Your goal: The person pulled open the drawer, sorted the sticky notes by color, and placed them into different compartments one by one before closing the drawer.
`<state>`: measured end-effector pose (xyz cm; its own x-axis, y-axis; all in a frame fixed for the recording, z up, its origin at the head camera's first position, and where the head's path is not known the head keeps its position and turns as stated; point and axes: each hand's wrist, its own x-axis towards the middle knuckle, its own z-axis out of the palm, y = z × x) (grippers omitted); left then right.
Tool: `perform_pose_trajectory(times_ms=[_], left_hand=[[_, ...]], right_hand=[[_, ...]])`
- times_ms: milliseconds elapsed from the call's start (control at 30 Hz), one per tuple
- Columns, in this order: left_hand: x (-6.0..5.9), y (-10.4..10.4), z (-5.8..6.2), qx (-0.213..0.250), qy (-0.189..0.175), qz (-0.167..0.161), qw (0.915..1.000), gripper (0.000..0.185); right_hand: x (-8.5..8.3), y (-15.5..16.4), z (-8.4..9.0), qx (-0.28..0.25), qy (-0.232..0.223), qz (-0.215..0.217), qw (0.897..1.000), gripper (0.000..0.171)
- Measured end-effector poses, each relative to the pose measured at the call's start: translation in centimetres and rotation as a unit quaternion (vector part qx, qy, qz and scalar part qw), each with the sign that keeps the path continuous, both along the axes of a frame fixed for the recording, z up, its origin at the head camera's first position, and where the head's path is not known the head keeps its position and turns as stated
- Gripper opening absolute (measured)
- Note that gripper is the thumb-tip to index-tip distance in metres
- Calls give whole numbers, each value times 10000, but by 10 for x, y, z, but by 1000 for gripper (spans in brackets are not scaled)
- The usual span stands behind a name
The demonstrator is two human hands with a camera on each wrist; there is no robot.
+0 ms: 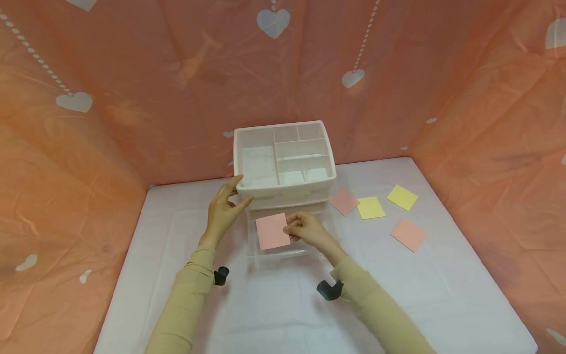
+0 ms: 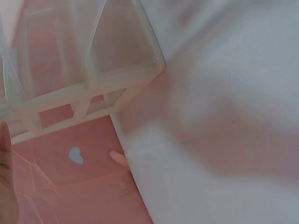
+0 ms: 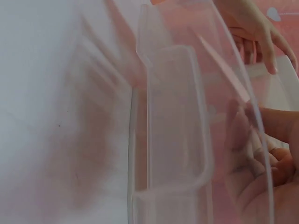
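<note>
Pinching a pink sticky note (image 1: 270,232) in the right hand (image 1: 310,230), just over the pulled-out clear drawer (image 1: 283,254). Spotting two yellow notes (image 1: 370,208) and two more pink notes (image 1: 408,235) lying to the right on the white tablecloth (image 1: 446,290). Resting the left hand (image 1: 222,208), with thumb and fingers loosely extended, at the near left corner of the white compartment organizer (image 1: 289,186), before orange heart-print fabric (image 1: 199,98).

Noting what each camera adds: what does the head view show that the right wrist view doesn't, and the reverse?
Only the head view: four loose notes, two pink and two yellow, on the table, and the divided top of the white organizer.
Only the right wrist view: a rounded panel on the clear drawer up close, and the held pink note nearly edge-on.
Both: that note in the right hand, the left hand at the organizer's edge, and the drawer.
</note>
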<state>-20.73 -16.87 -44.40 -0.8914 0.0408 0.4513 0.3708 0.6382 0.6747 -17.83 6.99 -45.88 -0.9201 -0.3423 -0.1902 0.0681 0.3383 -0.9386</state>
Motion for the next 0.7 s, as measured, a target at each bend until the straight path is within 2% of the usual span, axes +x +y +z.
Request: perform_pose_trajectory(times_ms=[300, 467, 567, 700], left_hand=[[0, 0, -1, -11, 41, -22, 10000, 60], [0, -1, 0, -32, 19, 50, 10000, 59], [0, 0, 0, -38, 14, 7, 10000, 59], [0, 0, 0, -62, 13, 27, 10000, 60]], right_hand=[[-3, -14, -7, 781, 347, 312, 9959, 19], [-5, -18, -10, 1497, 760, 400, 9850, 15], [-6, -19, -8, 1968, 739, 345, 9771, 14], [-4, -22, -4, 2320, 551, 234, 9709, 14]])
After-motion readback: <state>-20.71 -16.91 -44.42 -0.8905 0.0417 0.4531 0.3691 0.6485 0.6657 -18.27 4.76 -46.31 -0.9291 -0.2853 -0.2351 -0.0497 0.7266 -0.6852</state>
